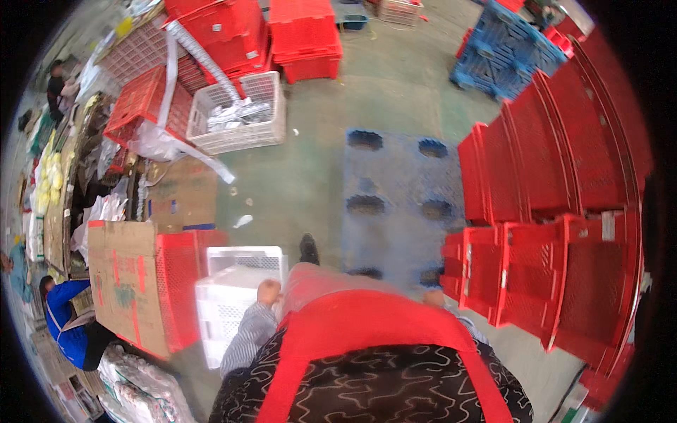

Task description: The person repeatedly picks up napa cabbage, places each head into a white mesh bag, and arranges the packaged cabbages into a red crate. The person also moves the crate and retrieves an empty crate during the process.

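My left hand [268,291], in a striped sleeve, hangs low beside my red apron [381,321], overlapping the edge of a white perforated crate [224,310]. Whether it touches the crate does not show, and its fingers are blurred. On the other side my right hand [434,298] peeks out past the apron, nearest to the red crates [479,268]. Most of it is hidden. A pale pinkish, translucent sheet [331,283] spreads at the apron's lower edge between both hands; I cannot tell whether either hand grips it. One dark shoe [308,248] shows ahead.
A worn blue pallet [402,176] lies ahead on the green floor. Tall red crate stacks [564,148] line the right. Left stand a cardboard-covered red crate [130,282] and a white crate of packets [275,123]. A person in blue [67,324] is at far left.
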{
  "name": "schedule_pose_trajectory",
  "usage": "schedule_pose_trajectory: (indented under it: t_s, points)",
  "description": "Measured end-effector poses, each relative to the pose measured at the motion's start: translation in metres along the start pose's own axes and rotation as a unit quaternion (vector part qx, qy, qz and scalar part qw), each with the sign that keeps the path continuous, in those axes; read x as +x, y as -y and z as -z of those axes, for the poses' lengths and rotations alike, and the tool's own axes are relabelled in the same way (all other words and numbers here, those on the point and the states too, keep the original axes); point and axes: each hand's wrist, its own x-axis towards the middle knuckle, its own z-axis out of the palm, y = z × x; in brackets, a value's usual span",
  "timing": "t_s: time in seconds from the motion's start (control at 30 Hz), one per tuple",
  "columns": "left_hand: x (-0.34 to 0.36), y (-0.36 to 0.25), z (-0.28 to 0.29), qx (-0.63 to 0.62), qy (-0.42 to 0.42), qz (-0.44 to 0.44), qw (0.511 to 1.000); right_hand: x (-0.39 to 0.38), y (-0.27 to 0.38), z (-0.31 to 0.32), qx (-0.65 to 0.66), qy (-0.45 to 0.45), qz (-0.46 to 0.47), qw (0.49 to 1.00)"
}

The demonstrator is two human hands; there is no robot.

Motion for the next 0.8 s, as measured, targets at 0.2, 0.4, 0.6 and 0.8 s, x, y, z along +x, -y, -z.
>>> schedule_pose_trajectory:
  t_s: [0.2,0.4,0.6,0.8]
  points:
    - [-0.01,-0.326,0.09,-0.224,0.051,-0.241,0.943,0.042,0.119,0.084,-0.173,-0.051,0.168,0.969]
    - [-0.191,-0.531,0.145,-0.199,0.497,-0.58,0.614,0.1,0.301,0.205,0.406,-0.13,0.022,0.904]
    - [-0.266,-0.592,0.157,-0.244,0.609,-0.606,0.449,0.175,0.301,0.226,0.433,-0.031,-0.016,0.901]
    - [-0.203,-0.659,0.151,-0.03,0.684,-0.686,0.249,0.312,0.208,0.203,0.127,-0.054,-0.09,0.986]
